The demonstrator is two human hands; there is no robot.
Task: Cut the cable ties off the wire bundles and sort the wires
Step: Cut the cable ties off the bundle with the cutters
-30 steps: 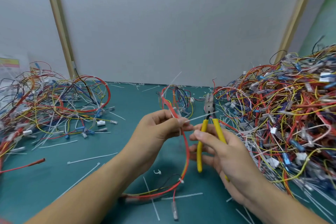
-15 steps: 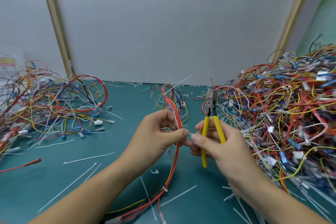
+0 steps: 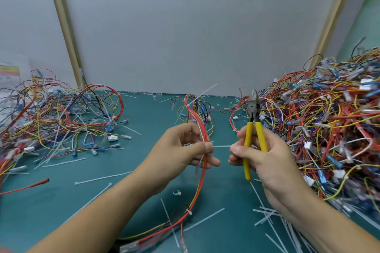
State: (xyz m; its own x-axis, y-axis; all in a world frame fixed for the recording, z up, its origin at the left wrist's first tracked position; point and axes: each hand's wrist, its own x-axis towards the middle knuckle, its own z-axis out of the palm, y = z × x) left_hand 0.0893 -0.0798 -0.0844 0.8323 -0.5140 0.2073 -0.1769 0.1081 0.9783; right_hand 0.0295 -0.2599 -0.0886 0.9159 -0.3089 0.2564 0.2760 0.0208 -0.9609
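My left hand (image 3: 186,150) pinches a bundle of red, orange and yellow wires (image 3: 202,172) between thumb and fingers, above the green table. The bundle arcs from the far middle of the table down to the near edge, with a white cable tie (image 3: 189,211) still around it lower down. My right hand (image 3: 261,160) grips yellow-handled cutters (image 3: 254,127), jaws pointing up and away. A white cable tie (image 3: 222,146) spans the gap between my two thumbs; its ends are hidden by them.
A large tangled heap of wires (image 3: 329,129) with connectors fills the right side. A looser pile of wires (image 3: 57,117) lies at the left. Cut white cable ties (image 3: 102,177) are scattered over the green table (image 3: 148,113). A grey wall stands behind.
My hands have drawn apart, the right one moving right with the cutters upright. A white tie now stretches between the thumbs. The wire bundle has shifted slightly in my left hand.
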